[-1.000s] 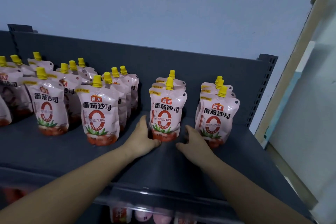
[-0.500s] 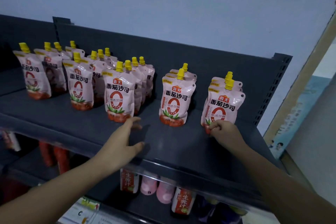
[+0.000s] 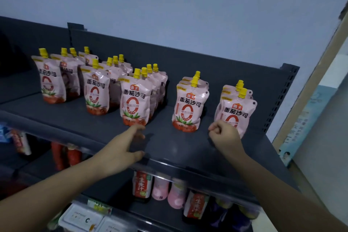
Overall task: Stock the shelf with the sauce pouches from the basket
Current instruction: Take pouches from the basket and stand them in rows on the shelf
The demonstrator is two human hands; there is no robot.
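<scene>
Head view showed the shelf (image 3: 169, 149) carrying rows of pouches (image 3: 190, 107) from 10 to 3 o'clock; no basket was in sight. Left hand (image 3: 122, 149), at 7 o'clock, lay open, fingers reaching toward a front pouch. Right hand (image 3: 225, 135), at 4 o'clock, was curled at the base of the end pouch (image 3: 237, 111); whether it pinched it was unclear. Pouches looked soft, light, slick and tippy, best taken by the sides below the cap (image 3: 194, 82). Labels read 海天, 番茄沙司 and a big 0.

Sauce pouches (image 3: 135, 100): logo 海天, 番茄沙司, big red 0. Red-label bottle (image 3: 140, 186) near, below: 生, 汁; middle character unclear.
</scene>
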